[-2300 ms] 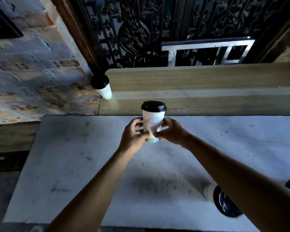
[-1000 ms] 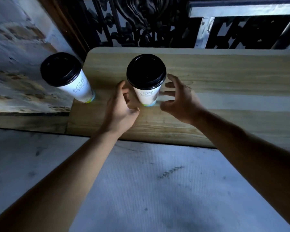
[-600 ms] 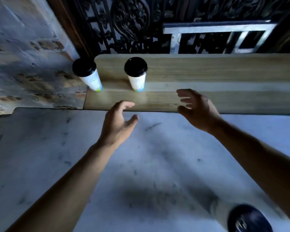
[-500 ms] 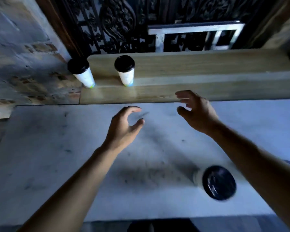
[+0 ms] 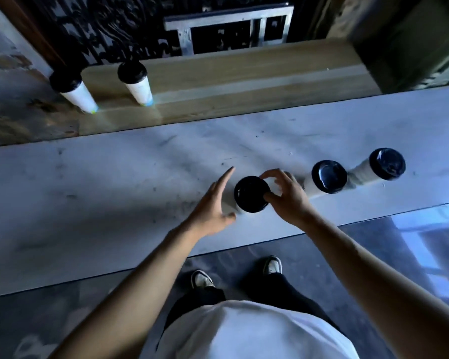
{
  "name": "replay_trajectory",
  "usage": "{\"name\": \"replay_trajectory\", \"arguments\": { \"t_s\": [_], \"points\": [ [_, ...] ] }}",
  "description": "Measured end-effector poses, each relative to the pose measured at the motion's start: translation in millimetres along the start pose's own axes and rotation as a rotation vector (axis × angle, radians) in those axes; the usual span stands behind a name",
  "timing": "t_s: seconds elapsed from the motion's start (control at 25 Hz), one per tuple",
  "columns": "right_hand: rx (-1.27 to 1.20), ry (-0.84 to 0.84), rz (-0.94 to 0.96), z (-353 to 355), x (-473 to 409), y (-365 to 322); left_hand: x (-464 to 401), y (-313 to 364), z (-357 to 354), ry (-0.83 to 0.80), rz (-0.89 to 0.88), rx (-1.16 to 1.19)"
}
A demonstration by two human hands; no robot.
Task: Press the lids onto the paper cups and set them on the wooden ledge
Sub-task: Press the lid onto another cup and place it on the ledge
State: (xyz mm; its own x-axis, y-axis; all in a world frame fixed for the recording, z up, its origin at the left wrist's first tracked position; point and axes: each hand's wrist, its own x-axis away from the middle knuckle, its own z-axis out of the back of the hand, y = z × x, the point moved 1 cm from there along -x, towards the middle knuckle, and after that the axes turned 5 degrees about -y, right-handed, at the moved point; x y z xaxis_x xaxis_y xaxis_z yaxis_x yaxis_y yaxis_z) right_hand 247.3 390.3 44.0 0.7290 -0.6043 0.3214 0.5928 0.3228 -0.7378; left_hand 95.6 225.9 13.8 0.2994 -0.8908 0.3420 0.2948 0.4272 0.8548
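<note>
Cups with black lids: three stand on the white table (image 5: 94, 177), two on the wooden ledge (image 5: 244, 81) (any writing is too blurry to read). Beside the nearest cup (image 5: 252, 194), the left hand (image 5: 213, 206) is flat and holds nothing. The right hand (image 5: 287, 195) curls its fingers around that cup's lid.

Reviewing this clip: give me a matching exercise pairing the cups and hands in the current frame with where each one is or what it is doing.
Things:
1. leftmost cup
2. cup between the hands
3. farthest-right cup
4. left hand

Places or states:
A. on the white table, right hand's fingers curled at its lid
B. open, fingers straight, beside a lid
C. at the left end of the wooden ledge
D. on the white table, untouched

Pairs: 1-C, 2-A, 3-D, 4-B
</note>
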Motion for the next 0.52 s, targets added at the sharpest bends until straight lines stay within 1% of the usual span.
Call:
{"name": "replay_trajectory", "arguments": {
  "t_s": [0.08, 0.12, 0.24, 0.32, 0.36, 0.44, 0.52],
  "points": [
    [-0.027, -0.077, 0.031, -5, 2, 13, -5, 0, -20, -0.019, 0.085, 0.027],
    [-0.051, -0.124, 0.044, -5, 2, 18, -7, 1, -30, 0.013, 0.126, 0.026],
    [-0.122, -0.211, 0.051, 1, 1, 30, -11, 6, -58, 0.199, 0.212, 0.069],
    [-0.146, -0.240, 0.072, 11, -1, 35, -9, 13, -71, 0.316, 0.218, 0.148],
    [-0.174, -0.252, 0.075, 17, -2, 36, -8, 17, -75, 0.349, 0.209, 0.184],
    [-0.273, -0.299, 0.081, 31, -5, 40, -2, 32, -81, 0.400, 0.203, 0.224],
    [-0.423, -0.364, 0.058, 45, -4, 40, 6, 53, -85, 0.452, 0.201, 0.237]
  ]
}}
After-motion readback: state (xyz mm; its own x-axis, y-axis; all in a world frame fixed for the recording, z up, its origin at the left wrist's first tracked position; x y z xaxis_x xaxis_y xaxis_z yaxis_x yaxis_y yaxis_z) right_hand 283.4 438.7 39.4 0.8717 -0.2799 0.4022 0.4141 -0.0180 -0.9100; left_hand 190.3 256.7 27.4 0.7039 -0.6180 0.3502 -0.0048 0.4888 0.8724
